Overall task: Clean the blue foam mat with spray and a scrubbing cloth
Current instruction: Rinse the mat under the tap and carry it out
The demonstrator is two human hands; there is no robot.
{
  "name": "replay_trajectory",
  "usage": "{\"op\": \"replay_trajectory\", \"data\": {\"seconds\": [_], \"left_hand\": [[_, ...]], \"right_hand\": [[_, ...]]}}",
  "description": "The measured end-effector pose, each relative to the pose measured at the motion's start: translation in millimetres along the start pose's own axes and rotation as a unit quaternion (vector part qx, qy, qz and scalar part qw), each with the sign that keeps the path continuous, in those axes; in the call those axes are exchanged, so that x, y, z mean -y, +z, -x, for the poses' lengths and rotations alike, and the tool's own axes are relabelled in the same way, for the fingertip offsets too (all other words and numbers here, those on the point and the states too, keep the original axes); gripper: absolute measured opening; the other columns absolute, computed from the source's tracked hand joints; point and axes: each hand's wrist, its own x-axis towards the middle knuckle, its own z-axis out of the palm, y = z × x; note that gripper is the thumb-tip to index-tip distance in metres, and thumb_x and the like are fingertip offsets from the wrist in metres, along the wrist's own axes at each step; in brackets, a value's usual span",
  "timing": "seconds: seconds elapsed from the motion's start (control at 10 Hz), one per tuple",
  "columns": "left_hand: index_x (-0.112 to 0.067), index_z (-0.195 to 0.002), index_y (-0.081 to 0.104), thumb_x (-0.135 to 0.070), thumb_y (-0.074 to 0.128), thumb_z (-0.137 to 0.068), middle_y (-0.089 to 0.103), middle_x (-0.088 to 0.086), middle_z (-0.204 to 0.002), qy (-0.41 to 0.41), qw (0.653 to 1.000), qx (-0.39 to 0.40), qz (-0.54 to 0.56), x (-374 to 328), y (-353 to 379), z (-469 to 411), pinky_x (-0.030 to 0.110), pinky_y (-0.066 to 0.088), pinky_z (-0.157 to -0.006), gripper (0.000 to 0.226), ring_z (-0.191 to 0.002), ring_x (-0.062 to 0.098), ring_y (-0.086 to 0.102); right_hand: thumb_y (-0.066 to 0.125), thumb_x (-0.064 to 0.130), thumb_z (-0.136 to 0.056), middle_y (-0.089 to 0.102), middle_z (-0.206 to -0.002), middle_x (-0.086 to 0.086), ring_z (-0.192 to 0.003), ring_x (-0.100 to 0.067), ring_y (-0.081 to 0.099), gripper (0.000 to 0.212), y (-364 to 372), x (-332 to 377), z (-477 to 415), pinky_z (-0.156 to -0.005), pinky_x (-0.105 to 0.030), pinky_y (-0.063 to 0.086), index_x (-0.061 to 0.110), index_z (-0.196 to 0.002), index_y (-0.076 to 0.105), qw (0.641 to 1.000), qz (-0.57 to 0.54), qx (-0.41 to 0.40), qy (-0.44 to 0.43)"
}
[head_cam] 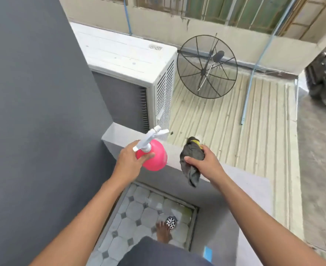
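Left hand (128, 160) curls round bottle (154, 158), nozzle pointing away, ready to spray. Right hand (206, 164) clenches bunched cloth (192, 160) for scrubbing. Mat (208, 253): only a blue sliver at bottom edge, probably it.

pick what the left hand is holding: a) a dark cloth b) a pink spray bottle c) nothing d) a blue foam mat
B: the left hand grips the pink spray bottle around its body, while the dark cloth is in the right hand.
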Motion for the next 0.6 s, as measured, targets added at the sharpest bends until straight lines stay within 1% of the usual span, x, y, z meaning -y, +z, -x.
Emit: {"op": "replay_trajectory", "data": {"seconds": [0.1,0.2,0.3,0.4,0.5,0.6], "left_hand": [[-0.013,-0.121,0.07,-0.029,0.081,-0.089,0.068,0.0,-0.097,0.012,1.0,0.005,-0.014,-19.2,27.4,-35.1,0.037,0.049,-0.078,0.038,-0.091,0.024,0.063],[-0.01,-0.121,0.069,-0.032,0.078,-0.09,0.07,0.002,-0.1,0.017,0.998,0.03,-0.051,-29.4,49.0,-61.4,0.043,0.053,-0.081,0.038,-0.095,0.028,0.065],[-0.012,-0.108,0.068,-0.037,0.076,-0.091,0.068,0.006,-0.093,0.035,0.993,0.058,-0.092,-33.1,64.3,-77.6,0.042,0.051,-0.073,0.03,-0.09,0.03,0.064],[-0.017,-0.111,0.07,-0.039,0.078,-0.089,0.067,0.002,-0.094,0.043,0.992,0.061,-0.099,-35.1,65.9,-82.2,0.041,0.05,-0.075,0.032,-0.094,0.027,0.061],[-0.022,-0.117,0.071,-0.041,0.08,-0.087,0.068,-0.006,-0.096,0.052,0.991,0.074,-0.101,-32.9,63.3,-80.9,0.038,0.047,-0.077,0.037,-0.099,0.022,0.059],[-0.026,-0.121,0.07,-0.045,0.083,-0.083,0.071,-0.007,-0.1,0.054,0.985,0.129,-0.106,-34.0,52.6,-90.0,0.044,0.054,-0.082,0.044,-0.099,0.022,0.064]], "right_hand": [[0.083,0.045,-0.073,0.063,-0.12,0.006,-0.108,-0.016,0.062,0.076,-4.2,-15.7,-23.9,-0.095,-0.034,0.05,0.03,-0.137,0.044,0.997,0.073,0.002,-0.023],[0.078,0.057,-0.072,0.047,-0.137,-0.003,-0.128,-0.027,0.045,0.1,7.3,-48.2,-37.9,-0.103,-0.043,0.045,0.032,-0.152,0.022,0.974,0.224,0.02,0.003],[0.07,0.06,-0.079,0.03,-0.151,-0.005,-0.139,-0.029,0.031,0.1,19.1,-62.9,-36.0,-0.106,-0.049,0.043,0.033,-0.156,0.012,0.952,0.299,-0.059,-0.006],[0.062,0.053,-0.089,0.02,-0.162,-0.004,-0.147,-0.027,0.022,0.083,22.8,-64.4,-32.6,-0.111,-0.05,0.035,0.034,-0.156,0.017,0.943,0.31,-0.108,-0.053],[0.05,0.048,-0.097,0.026,-0.161,0.0,-0.147,-0.023,0.026,0.065,20.9,-69.4,-33.8,-0.113,-0.046,0.033,0.033,-0.155,0.025,0.934,0.341,-0.072,-0.077],[0.043,0.053,-0.097,0.037,-0.156,0.004,-0.142,-0.023,0.035,0.057,15.4,-63.5,-43.2,-0.11,-0.047,0.038,0.035,-0.151,0.034,0.939,0.327,-0.064,-0.084]]}}
